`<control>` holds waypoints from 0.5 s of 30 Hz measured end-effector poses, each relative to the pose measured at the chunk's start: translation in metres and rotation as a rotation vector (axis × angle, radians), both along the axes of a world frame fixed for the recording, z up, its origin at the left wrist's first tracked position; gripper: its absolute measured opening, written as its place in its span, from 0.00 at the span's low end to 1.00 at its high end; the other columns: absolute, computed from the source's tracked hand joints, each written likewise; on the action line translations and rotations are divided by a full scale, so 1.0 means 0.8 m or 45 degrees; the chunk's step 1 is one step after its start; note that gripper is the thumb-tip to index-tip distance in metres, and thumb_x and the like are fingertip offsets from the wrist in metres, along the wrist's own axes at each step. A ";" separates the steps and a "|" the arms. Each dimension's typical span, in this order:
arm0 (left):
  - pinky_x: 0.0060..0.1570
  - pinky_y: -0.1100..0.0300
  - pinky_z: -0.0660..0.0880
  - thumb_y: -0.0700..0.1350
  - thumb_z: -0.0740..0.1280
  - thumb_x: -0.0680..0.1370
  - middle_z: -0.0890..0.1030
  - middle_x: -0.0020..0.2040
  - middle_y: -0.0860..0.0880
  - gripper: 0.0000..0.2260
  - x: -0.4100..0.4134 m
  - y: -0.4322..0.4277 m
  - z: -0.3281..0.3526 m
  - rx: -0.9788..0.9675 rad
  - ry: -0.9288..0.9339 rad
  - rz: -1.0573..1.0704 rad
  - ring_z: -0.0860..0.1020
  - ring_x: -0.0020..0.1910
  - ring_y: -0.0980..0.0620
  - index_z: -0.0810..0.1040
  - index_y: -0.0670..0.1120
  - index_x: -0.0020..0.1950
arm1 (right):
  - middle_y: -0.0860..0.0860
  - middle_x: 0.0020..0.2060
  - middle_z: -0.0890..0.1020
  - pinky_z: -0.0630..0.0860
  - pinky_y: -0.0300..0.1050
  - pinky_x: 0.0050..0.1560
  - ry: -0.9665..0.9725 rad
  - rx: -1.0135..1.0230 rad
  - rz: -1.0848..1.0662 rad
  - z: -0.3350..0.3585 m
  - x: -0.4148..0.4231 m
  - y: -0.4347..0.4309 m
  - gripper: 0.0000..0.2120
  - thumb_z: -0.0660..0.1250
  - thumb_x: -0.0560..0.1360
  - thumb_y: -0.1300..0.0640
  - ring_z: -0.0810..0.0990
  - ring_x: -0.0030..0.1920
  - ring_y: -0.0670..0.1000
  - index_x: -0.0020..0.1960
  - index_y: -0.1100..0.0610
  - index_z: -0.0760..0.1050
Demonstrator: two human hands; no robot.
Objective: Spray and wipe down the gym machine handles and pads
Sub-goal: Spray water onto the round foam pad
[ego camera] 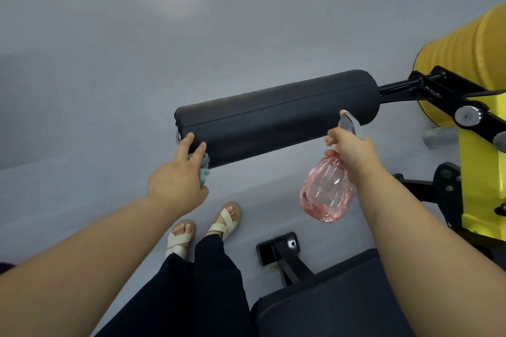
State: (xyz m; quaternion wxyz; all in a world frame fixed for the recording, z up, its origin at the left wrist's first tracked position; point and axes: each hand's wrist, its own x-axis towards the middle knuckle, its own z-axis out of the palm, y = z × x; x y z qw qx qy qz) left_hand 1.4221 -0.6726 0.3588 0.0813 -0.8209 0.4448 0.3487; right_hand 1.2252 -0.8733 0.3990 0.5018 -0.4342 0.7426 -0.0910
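A black roller pad (276, 115) runs across the middle of the view, fixed by a black steel arm (427, 93) to the yellow machine frame (476, 172) at its far right end. Everything else sits around this pad.

The left hand (178, 180) is at the pad's left end. Its fingers (187, 142) are spread and rest on the pad's lower front face, and a bunched blue-grey cloth (204, 169) is gripped under the palm, pressed against the pad's underside edge.

The right hand (353, 150) is just in front of the pad's right half, closed around the neck of a pink translucent spray bottle (325, 194). The bottle's body hangs below the pad, tilted, with a little liquid at its bottom. Its clear nozzle head (349, 122) points up at the pad and overlaps the pad's lower edge; the forefinger lies by the trigger, but whether it is squeezing cannot be told.

Below the pad, on the pale grey floor (109, 63), stand the person's feet in cream strap sandals (202, 230) with dark trousers (197, 287). Below the pad's right half lie a black floor bracket (276, 250) and part of a dark seat pad (328, 304).
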 end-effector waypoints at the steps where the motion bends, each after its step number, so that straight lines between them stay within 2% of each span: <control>1: 0.40 0.58 0.75 0.50 0.63 0.75 0.45 0.77 0.51 0.33 -0.004 0.003 0.001 -0.011 0.004 -0.003 0.77 0.51 0.45 0.50 0.51 0.77 | 0.51 0.35 0.76 0.72 0.40 0.33 0.005 0.025 -0.035 0.000 -0.005 -0.004 0.03 0.62 0.74 0.60 0.74 0.30 0.48 0.47 0.56 0.74; 4: 0.40 0.56 0.74 0.50 0.63 0.75 0.56 0.73 0.52 0.31 -0.007 0.000 0.003 -0.083 0.019 0.080 0.76 0.51 0.45 0.54 0.50 0.76 | 0.53 0.33 0.75 0.72 0.41 0.33 0.001 0.101 -0.124 -0.003 -0.015 -0.008 0.08 0.62 0.73 0.61 0.73 0.29 0.48 0.52 0.60 0.73; 7: 0.35 0.57 0.70 0.50 0.63 0.76 0.59 0.71 0.51 0.33 0.000 -0.008 -0.002 -0.155 -0.020 0.132 0.75 0.49 0.45 0.50 0.49 0.77 | 0.53 0.35 0.76 0.73 0.40 0.32 -0.021 0.111 -0.100 0.000 -0.012 0.000 0.05 0.63 0.74 0.60 0.73 0.30 0.48 0.49 0.59 0.73; 9: 0.34 0.58 0.69 0.50 0.63 0.75 0.57 0.71 0.51 0.34 0.003 -0.008 -0.005 -0.155 -0.047 0.111 0.73 0.43 0.47 0.50 0.49 0.77 | 0.52 0.39 0.77 0.74 0.43 0.37 -0.051 0.093 0.035 0.001 -0.003 0.012 0.06 0.64 0.75 0.58 0.75 0.33 0.49 0.52 0.53 0.75; 12: 0.36 0.57 0.70 0.50 0.64 0.75 0.49 0.75 0.50 0.35 0.005 -0.005 -0.008 -0.112 -0.072 0.113 0.73 0.42 0.46 0.49 0.49 0.77 | 0.52 0.38 0.76 0.75 0.42 0.38 -0.118 0.121 0.341 -0.003 0.022 0.049 0.18 0.63 0.75 0.60 0.74 0.34 0.50 0.60 0.44 0.74; 15: 0.37 0.58 0.72 0.50 0.62 0.76 0.40 0.77 0.52 0.37 0.008 -0.003 -0.009 -0.032 -0.065 0.067 0.77 0.50 0.45 0.43 0.52 0.77 | 0.53 0.37 0.76 0.77 0.44 0.38 -0.171 0.231 0.466 -0.007 0.055 0.094 0.10 0.63 0.75 0.59 0.75 0.35 0.50 0.53 0.51 0.78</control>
